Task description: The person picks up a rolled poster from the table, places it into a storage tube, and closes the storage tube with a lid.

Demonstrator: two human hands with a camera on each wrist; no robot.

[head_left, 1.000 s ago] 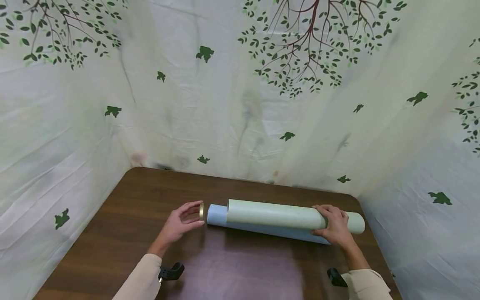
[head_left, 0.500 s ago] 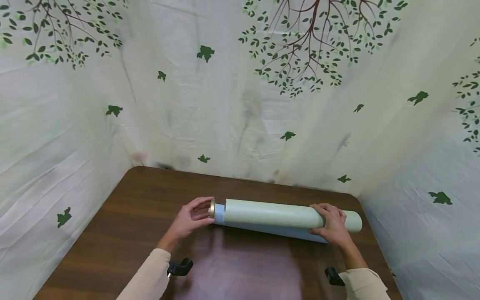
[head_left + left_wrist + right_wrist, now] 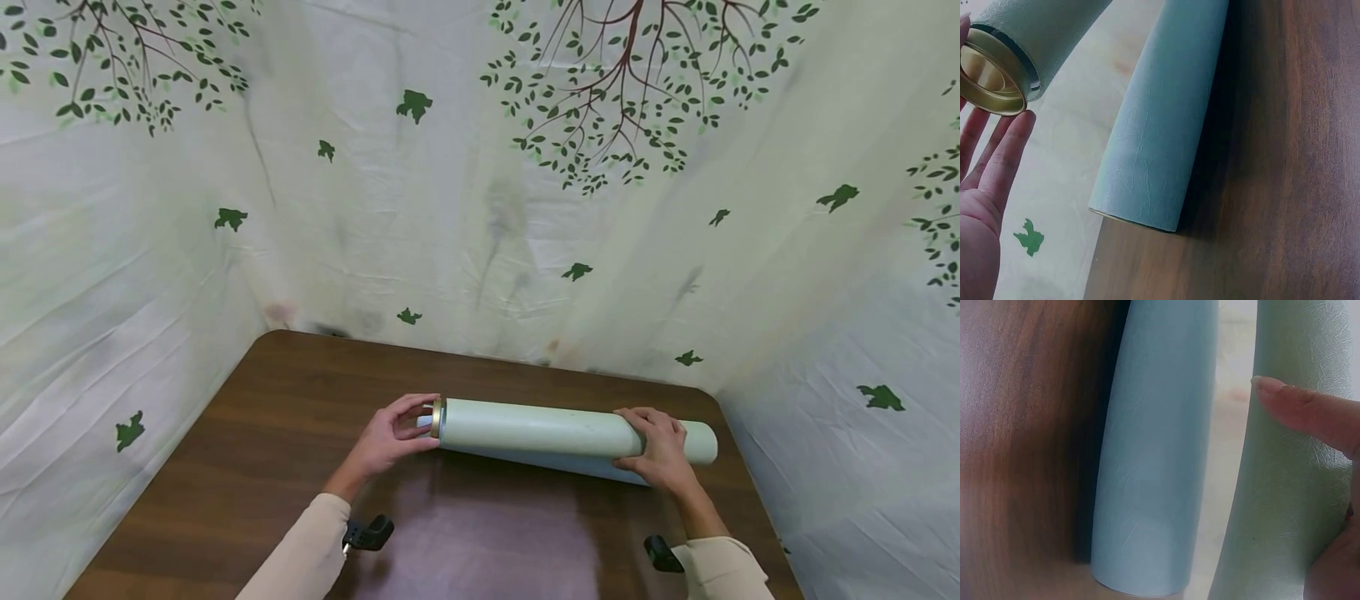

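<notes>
There are two hands, one gold cap, two tubes and one table.

Starting from the left of the pale green tube (image 3: 536, 427), the left hand (image 3: 393, 437) is at its left end. Its fingers are curled around the round gold metal cap (image 3: 436, 417) and hold it by the rim; the cap sits on the end of the green tube. In the left wrist view the fingers (image 3: 999, 159) look almost straight under the gold cap (image 3: 991, 78), touching its edge.

The green tube lies across the table (image 3: 247, 467), with its length from left to right. Just in front of it, on the near side, lies a pale blue tube (image 3: 1160, 134), close beside the green one; whether they touch I cannot tell. From the head view only a thin strip of the blue tube (image 3: 540, 462) shows below the green one.

Near the right end of the green tube, the right hand (image 3: 656, 450) lies over it, fingers bent around its top, and grips it. The right wrist view shows one finger (image 3: 1310, 412) pressed on the green surface.

The table is dark brown wood with rounded corners. Behind the green tube and on both sides hangs a cream cloth (image 3: 450, 208) printed with green leaves and brown branches.
</notes>
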